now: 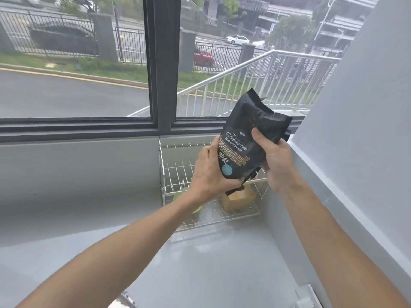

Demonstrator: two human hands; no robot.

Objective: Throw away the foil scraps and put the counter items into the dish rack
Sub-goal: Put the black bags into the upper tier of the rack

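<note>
Two bare forearms reach forward over the grey surface (211, 274), which shows no foil scraps in the part in view. The left hand (210, 174) cups the lower left edge of a black coffee bag (246, 150), fingers curled under its bottom corner. The right hand (274, 161) clamps the bag's right side, thumb pressed on the printed front and fingers wrapped behind. The bag hangs tilted in the air, just above the white wire rack (178, 172) in the corner, not yet in it.

The bag looks soft and crinkly, its top folded and creased; it is probably part full, so the weight likely sits low and can shift. A slick film like this could slide in a loose pinch, so holding the filled lower body seems safer than the floppy top.

Inside the rack, a brown box (239, 200) and something green (178, 196) are mostly hidden by the hands and bag. At the bottom edge, two objects are cut off and cannot be made out.
</note>
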